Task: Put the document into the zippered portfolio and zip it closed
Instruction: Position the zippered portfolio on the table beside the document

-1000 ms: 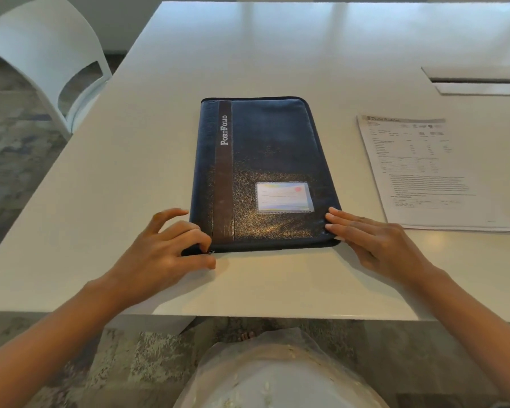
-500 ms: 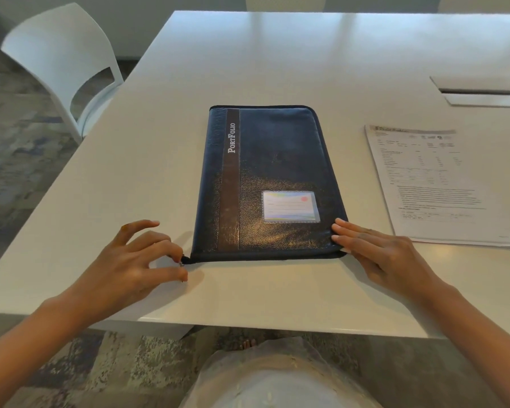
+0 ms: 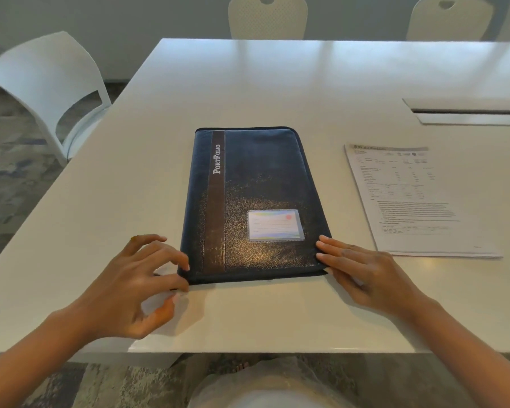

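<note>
Portfolio (image 3: 262,187), dark-blue, lies closed; right hand (image 3: 365,272) flat on it, left hand (image 3: 130,287) at corner, grip unclear.

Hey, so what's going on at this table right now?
A person sits at a white table with a dark blue zippered portfolio lying closed and flat in front of them. Their left hand has curled fingertips at the portfolio's near left corner, probably after the zipper pull, though a firm pinch can't be made out. Their right hand rests flat on the near right corner, steadying it. The document lies on the table to the right, not yet inside.
</note>
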`<state>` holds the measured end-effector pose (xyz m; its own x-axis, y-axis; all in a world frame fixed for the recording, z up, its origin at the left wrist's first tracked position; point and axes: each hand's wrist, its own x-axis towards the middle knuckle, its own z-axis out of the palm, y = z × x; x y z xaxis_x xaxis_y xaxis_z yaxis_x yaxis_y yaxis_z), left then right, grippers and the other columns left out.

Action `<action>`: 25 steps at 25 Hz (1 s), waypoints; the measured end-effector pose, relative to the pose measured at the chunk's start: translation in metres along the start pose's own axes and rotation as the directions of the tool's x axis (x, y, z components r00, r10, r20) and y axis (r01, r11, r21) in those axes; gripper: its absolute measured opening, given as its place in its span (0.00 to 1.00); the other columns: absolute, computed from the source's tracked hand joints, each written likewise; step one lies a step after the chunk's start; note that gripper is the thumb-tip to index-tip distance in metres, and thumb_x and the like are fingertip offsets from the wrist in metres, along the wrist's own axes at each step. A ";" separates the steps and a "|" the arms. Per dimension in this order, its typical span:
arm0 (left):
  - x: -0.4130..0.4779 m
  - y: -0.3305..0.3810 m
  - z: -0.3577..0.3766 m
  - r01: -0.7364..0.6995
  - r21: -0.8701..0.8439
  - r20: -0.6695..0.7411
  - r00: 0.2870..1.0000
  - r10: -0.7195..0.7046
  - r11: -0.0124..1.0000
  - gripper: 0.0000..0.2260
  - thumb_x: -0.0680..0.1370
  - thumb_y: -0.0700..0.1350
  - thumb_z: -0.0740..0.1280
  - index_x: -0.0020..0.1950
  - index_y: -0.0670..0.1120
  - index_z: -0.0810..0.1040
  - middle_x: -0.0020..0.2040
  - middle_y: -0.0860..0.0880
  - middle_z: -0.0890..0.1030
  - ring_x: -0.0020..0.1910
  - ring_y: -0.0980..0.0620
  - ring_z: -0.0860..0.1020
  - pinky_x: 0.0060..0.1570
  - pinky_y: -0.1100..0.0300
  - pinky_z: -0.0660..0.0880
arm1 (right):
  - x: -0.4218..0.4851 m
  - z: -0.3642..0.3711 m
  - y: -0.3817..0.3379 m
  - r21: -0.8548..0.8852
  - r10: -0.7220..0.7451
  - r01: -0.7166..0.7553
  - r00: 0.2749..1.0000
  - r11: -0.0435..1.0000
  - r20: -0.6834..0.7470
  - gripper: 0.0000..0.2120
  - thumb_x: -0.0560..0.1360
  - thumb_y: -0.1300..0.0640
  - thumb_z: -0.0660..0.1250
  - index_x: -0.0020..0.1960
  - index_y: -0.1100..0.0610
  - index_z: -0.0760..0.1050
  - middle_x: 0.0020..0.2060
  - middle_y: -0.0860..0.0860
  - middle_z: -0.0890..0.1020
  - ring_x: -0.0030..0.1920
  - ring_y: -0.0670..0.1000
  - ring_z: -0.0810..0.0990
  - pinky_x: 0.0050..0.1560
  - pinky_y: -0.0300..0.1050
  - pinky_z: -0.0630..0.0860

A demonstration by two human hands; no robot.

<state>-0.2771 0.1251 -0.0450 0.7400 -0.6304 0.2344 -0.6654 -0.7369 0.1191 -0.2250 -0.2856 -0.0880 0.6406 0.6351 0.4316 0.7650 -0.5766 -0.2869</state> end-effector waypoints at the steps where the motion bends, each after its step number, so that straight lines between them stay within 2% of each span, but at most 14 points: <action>1: 0.014 0.003 0.000 -0.012 -0.021 -0.020 1.000 0.012 1.000 0.15 0.76 0.58 0.59 0.46 0.55 0.84 0.53 0.52 0.81 0.55 0.53 0.75 0.64 0.49 0.67 | 0.000 0.000 -0.001 0.014 0.011 -0.011 1.000 1.000 -0.006 0.14 0.77 0.54 0.65 0.60 0.58 0.81 0.62 0.51 0.79 0.65 0.48 0.76 0.58 0.48 0.80; 3: 0.046 0.010 0.005 -0.040 -0.090 -0.067 0.997 0.034 0.995 0.12 0.76 0.56 0.62 0.47 0.53 0.84 0.52 0.52 0.80 0.54 0.53 0.75 0.63 0.53 0.67 | 0.001 -0.002 -0.002 0.044 0.037 -0.037 0.999 0.998 -0.012 0.14 0.77 0.54 0.64 0.59 0.57 0.81 0.62 0.50 0.79 0.65 0.47 0.76 0.58 0.47 0.80; 7: 0.126 0.034 0.023 0.067 -0.224 -0.027 0.997 -0.075 0.972 0.19 0.80 0.61 0.53 0.54 0.54 0.80 0.57 0.55 0.78 0.56 0.56 0.72 0.58 0.56 0.68 | 0.003 -0.005 -0.004 0.138 0.128 -0.127 0.992 0.982 -0.003 0.14 0.74 0.58 0.63 0.57 0.56 0.82 0.61 0.49 0.80 0.64 0.45 0.77 0.59 0.46 0.79; 9: 0.171 0.043 0.036 0.112 -0.203 0.023 0.994 -0.109 0.973 0.21 0.79 0.63 0.54 0.58 0.54 0.78 0.61 0.54 0.77 0.59 0.55 0.71 0.62 0.53 0.66 | 0.008 -0.006 -0.001 0.161 0.200 -0.193 0.979 0.968 -0.028 0.13 0.75 0.57 0.63 0.56 0.56 0.82 0.60 0.50 0.82 0.62 0.46 0.79 0.58 0.46 0.79; 11: 0.216 0.052 0.048 0.113 -0.142 0.068 0.992 -0.104 0.983 0.21 0.78 0.63 0.56 0.63 0.53 0.75 0.63 0.52 0.75 0.63 0.52 0.70 0.65 0.50 0.64 | 0.015 -0.012 0.009 0.154 0.350 -0.335 0.932 0.930 -0.089 0.12 0.75 0.57 0.65 0.57 0.55 0.82 0.59 0.51 0.82 0.60 0.47 0.80 0.59 0.43 0.78; 15: 0.293 0.070 0.072 0.153 0.023 0.152 0.976 -0.155 0.988 0.26 0.78 0.64 0.56 0.66 0.47 0.73 0.65 0.46 0.74 0.64 0.45 0.70 0.63 0.45 0.65 | 0.026 -0.034 0.057 0.007 0.652 -0.665 0.729 0.746 -0.206 0.13 0.73 0.57 0.70 0.57 0.56 0.81 0.57 0.55 0.83 0.60 0.54 0.77 0.60 0.40 0.67; 18: 0.332 0.081 0.086 0.200 0.122 0.224 0.949 -0.223 0.972 0.30 0.76 0.66 0.56 0.64 0.43 0.73 0.64 0.42 0.74 0.62 0.42 0.70 0.62 0.41 0.64 | 0.026 -0.061 0.104 -0.162 0.823 -0.846 0.532 0.507 -0.199 0.19 0.73 0.49 0.68 0.61 0.57 0.78 0.59 0.59 0.80 0.62 0.60 0.73 0.62 0.48 0.64; 20: 0.348 0.086 0.094 0.227 0.123 0.267 0.930 -0.253 0.966 0.33 0.75 0.68 0.57 0.64 0.43 0.72 0.65 0.41 0.73 0.63 0.41 0.69 0.62 0.40 0.63 | 0.022 -0.078 0.130 -0.264 0.922 -0.922 0.339 0.285 -0.186 0.28 0.73 0.41 0.65 0.66 0.56 0.73 0.62 0.62 0.75 0.63 0.63 0.70 0.61 0.53 0.66; 22: 0.359 0.090 0.101 0.246 0.128 0.283 0.919 -0.273 0.961 0.36 0.72 0.71 0.59 0.65 0.42 0.71 0.65 0.41 0.72 0.63 0.41 0.69 0.63 0.40 0.63 | 0.019 -0.090 0.148 -0.266 0.976 -0.957 0.162 0.118 -0.147 0.36 0.70 0.34 0.65 0.70 0.56 0.68 0.66 0.63 0.71 0.65 0.65 0.66 0.62 0.56 0.67; 23: 0.362 0.091 0.103 0.249 0.134 0.285 0.917 -0.278 0.959 0.37 0.71 0.71 0.60 0.65 0.43 0.71 0.66 0.41 0.72 0.63 0.41 0.69 0.63 0.40 0.62 | 0.018 -0.094 0.155 -0.233 0.986 -0.970 0.103 0.072 -0.127 0.39 0.69 0.32 0.65 0.70 0.57 0.65 0.67 0.63 0.69 0.66 0.65 0.65 0.63 0.57 0.66; 25: 0.369 0.094 0.105 0.247 0.156 0.292 0.913 -0.284 0.956 0.37 0.69 0.72 0.62 0.65 0.43 0.71 0.65 0.42 0.71 0.62 0.42 0.69 0.63 0.40 0.62 | 0.021 -0.099 0.167 -0.171 0.993 -0.985 0.047 0.028 -0.106 0.44 0.67 0.30 0.67 0.71 0.58 0.63 0.68 0.62 0.67 0.68 0.64 0.63 0.65 0.58 0.65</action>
<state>-0.0563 -0.2022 -0.0486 0.8933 -0.4379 -0.1013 -0.4381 -0.8987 0.0211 -0.0904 -0.4199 -0.0423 0.7827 -0.5975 -0.1745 -0.6209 -0.7294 -0.2872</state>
